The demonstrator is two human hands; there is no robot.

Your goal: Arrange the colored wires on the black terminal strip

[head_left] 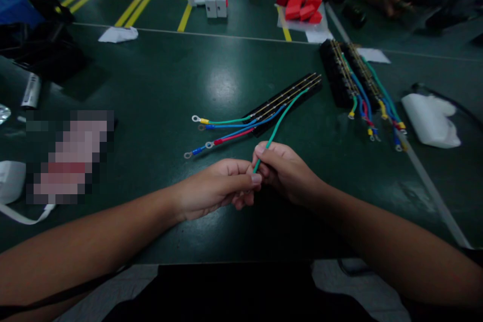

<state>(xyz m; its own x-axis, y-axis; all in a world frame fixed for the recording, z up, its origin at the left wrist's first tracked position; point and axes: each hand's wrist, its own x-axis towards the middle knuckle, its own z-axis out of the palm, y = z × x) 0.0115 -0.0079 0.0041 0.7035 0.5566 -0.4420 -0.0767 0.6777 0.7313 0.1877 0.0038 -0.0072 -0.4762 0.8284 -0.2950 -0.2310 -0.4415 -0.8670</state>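
Observation:
A green wire [279,119] runs from a black strip with brass-coloured bars [289,91] down to my two hands. My right hand [289,168] pinches the wire between thumb and fingers. Just below, my left hand [226,186] closes on the wire's near end, and its tip is hidden by the fingers. From the strip's left end spread several other wires, green, blue and red, each ending in a ring terminal, such as the yellow-sleeved one [199,120] and the blue-sleeved one [193,152]. The strip lies on the table beyond my hands.
More wired black strips [339,78] lie at the right, beside a white object [430,119]. Red parts [304,7] and a grey-and-red device [217,2] sit at the back. A co-worker's hand [392,1] shows top right. Black bins [41,55] stand on the left.

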